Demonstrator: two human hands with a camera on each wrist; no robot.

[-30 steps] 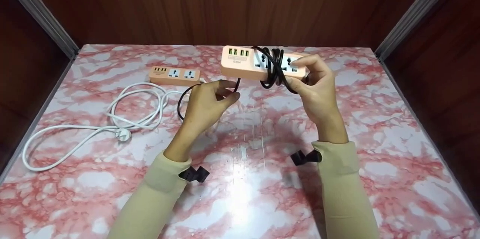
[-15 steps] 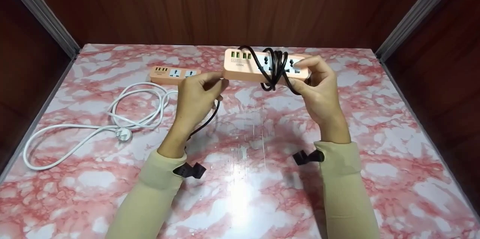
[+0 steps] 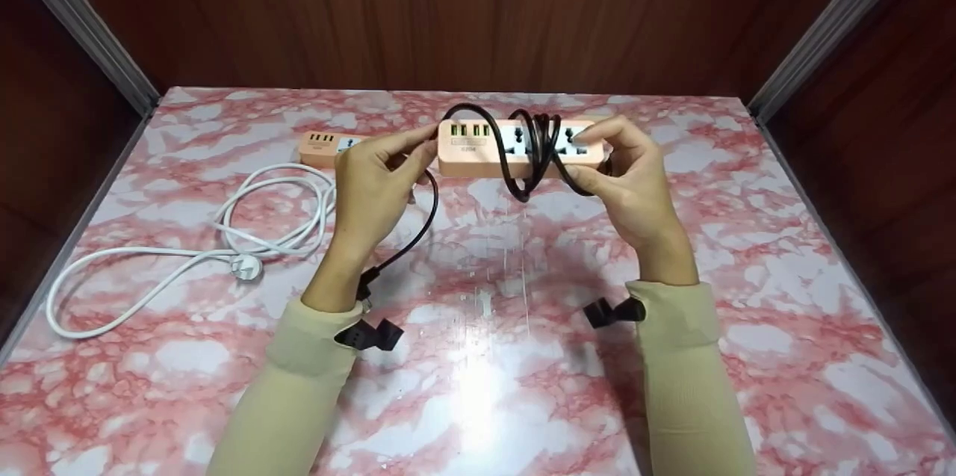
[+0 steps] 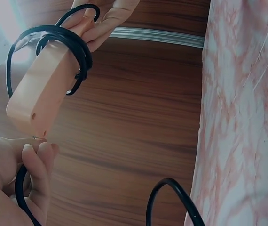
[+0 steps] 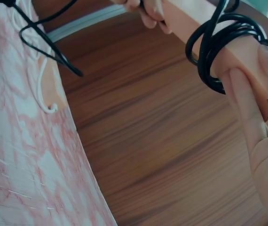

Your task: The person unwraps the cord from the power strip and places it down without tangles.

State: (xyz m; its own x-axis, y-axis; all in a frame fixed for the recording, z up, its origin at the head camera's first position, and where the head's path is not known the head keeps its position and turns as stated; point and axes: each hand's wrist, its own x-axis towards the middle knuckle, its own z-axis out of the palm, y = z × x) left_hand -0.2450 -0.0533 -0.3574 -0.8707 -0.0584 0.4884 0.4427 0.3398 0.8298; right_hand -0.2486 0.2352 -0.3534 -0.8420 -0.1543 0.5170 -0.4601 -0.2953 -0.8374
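Observation:
A peach power strip point(image 3: 470, 167) with green USB ports and white sockets is held up above the table. My right hand point(image 3: 635, 184) grips its right end between thumb and fingers. Several turns of black cord point(image 3: 544, 147) wrap the strip around its sockets. By the strip's left end, my left hand point(image 3: 370, 188) pinches the cord, which loops over the USB end and hangs below the hand to a black plug point(image 3: 366, 285). In the left wrist view the wound cord point(image 4: 84, 59) circles the strip point(image 4: 47, 89), and the left fingertips point(image 4: 44, 148) are right at its near end.
Behind my left hand lies a second peach power strip point(image 3: 317, 152), partly hidden. Its white cord point(image 3: 265, 243) spreads in loose loops at the left, with a white plug point(image 3: 245, 267). Dark wooden panels point(image 3: 478, 13) border the marbled table point(image 3: 784, 386).
My left hand has moved left and up to the strip's end, drawing a cord loop over the USB ports. The strip has dipped slightly, and the plug now shows by the left wrist.

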